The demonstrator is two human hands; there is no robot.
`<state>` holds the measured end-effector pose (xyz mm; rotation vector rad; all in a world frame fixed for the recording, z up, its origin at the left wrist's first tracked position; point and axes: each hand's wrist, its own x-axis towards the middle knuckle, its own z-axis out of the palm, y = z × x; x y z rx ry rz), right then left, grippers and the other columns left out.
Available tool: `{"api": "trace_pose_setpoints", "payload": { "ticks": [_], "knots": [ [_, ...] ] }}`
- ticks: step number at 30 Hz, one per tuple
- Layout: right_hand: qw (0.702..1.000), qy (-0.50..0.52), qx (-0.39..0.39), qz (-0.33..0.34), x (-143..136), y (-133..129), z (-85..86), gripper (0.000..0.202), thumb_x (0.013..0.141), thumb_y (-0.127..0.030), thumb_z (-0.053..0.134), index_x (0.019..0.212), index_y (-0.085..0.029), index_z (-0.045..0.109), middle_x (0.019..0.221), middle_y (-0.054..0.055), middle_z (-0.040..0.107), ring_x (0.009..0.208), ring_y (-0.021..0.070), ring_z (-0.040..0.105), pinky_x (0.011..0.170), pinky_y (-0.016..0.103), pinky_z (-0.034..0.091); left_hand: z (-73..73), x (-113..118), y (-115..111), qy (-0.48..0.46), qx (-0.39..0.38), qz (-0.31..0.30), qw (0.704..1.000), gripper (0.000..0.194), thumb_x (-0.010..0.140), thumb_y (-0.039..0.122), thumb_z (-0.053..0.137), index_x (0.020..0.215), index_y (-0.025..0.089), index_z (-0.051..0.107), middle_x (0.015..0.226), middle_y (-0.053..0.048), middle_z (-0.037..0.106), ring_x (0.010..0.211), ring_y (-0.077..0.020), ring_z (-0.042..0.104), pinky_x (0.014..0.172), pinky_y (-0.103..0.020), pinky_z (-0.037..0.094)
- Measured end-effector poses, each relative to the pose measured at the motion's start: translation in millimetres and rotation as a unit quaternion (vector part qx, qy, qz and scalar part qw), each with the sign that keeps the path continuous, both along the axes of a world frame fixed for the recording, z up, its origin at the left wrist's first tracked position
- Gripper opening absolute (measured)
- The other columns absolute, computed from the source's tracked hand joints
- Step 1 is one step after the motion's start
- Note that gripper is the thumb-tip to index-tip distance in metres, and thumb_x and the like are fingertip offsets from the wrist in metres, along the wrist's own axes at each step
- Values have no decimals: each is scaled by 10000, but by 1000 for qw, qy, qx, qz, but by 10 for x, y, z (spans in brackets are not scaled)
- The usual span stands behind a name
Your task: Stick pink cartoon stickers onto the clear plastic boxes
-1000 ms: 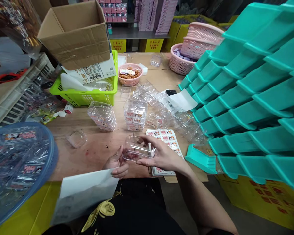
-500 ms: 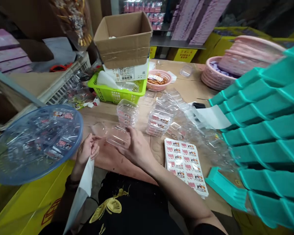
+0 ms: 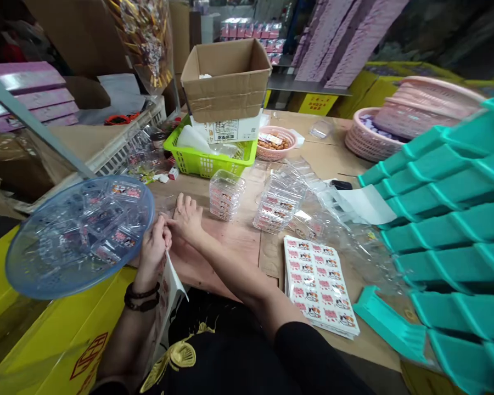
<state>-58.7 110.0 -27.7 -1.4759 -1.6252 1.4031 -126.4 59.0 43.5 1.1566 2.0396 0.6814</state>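
My left hand (image 3: 155, 244) grips a sticker sheet (image 3: 169, 291) that hangs down below it, near the blue basket. Close beside it, my right hand (image 3: 187, 218) reaches over to a clear plastic box (image 3: 167, 203), which is partly hidden under the fingers. What the right fingertips pinch, if anything, cannot be made out. Two stacks of clear boxes with pink cat stickers stand to the right, a nearer-left stack (image 3: 226, 195) and a second stack (image 3: 276, 203). A pile of sticker sheets (image 3: 321, 285) lies at the table's front edge.
A blue basket (image 3: 14, 269) of stickered boxes is at left. Behind stand a green basket (image 3: 209, 164), a cardboard box (image 3: 226, 93) and a pink basket of wrapped pieces (image 3: 274, 153). Loose clear boxes and teal trays (image 3: 448, 230) fill the right side.
My right hand has moved left, next to my left hand. The clear box it held above the table is now no longer visible there. The view has shifted slightly left.
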Motion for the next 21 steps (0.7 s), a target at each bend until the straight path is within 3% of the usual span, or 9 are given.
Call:
{"api": "trace_pose_setpoints", "payload": {
  "ticks": [3,5,6,8,11,13,16,18,21],
  "knots": [
    [981,190,-43,-9,637,-225,1,566,1008,-561,273,1189,-124,584,1182,161,607,1102,261,575,909,400,503,-81,78,145,56,34,-29,997,422,914,510,462,704,182,624,431,53,373,375,-88,325,390,-224,249],
    [926,353,-126,45,1092,-468,-3,615,1010,-574,203,1149,-134,609,1073,123,666,937,211,645,781,342,544,-177,206,219,130,72,-75,986,414,932,480,454,758,173,671,461,42,396,428,-101,367,438,-227,285],
    [909,389,-138,56,1284,-604,-7,549,986,-578,334,1199,-143,592,1100,118,671,935,208,651,774,337,548,-229,296,242,174,95,-101,975,405,938,460,454,788,168,691,481,35,418,461,-108,398,468,-228,304],
    [921,371,-113,25,1565,-859,-31,526,853,-473,655,1256,-147,567,1169,121,659,988,219,641,833,347,536,-320,511,258,238,143,-139,950,389,943,426,461,803,161,708,526,15,481,526,-117,458,522,-227,333],
    [941,323,-87,-47,1781,-1114,-160,368,816,-251,679,1167,-162,611,1034,84,689,912,192,641,824,345,521,-376,824,212,150,167,-156,962,344,919,446,513,892,160,703,647,-7,600,544,-99,495,537,-211,365],
    [926,353,-108,-83,1895,-1202,-311,181,841,-240,643,1011,-178,648,905,42,690,815,162,637,753,314,518,-365,954,149,-17,81,-177,981,391,818,487,655,1056,178,676,844,-38,693,563,-90,543,533,-202,414],
    [898,400,-143,-113,2112,-1294,-533,210,801,-355,721,873,-175,643,827,16,679,744,145,632,668,279,503,-370,1019,21,-195,-171,-205,944,658,590,411,872,1167,182,655,961,-80,740,651,-144,652,583,-242,520],
    [917,359,-136,-108,2253,-1352,-611,253,808,-409,719,863,-171,654,808,21,680,731,151,630,655,286,493,-437,1027,-79,-213,-267,-185,921,535,567,387,897,1004,134,720,820,-84,755,662,-181,682,615,-282,559],
    [971,211,-53,-101,2365,-1428,-604,256,851,-410,690,984,-192,686,967,68,712,889,204,645,774,353,487,-602,1057,-212,-206,-266,-172,926,394,622,438,864,811,108,761,762,-99,764,653,-191,693,642,-299,577]
  ]
}}
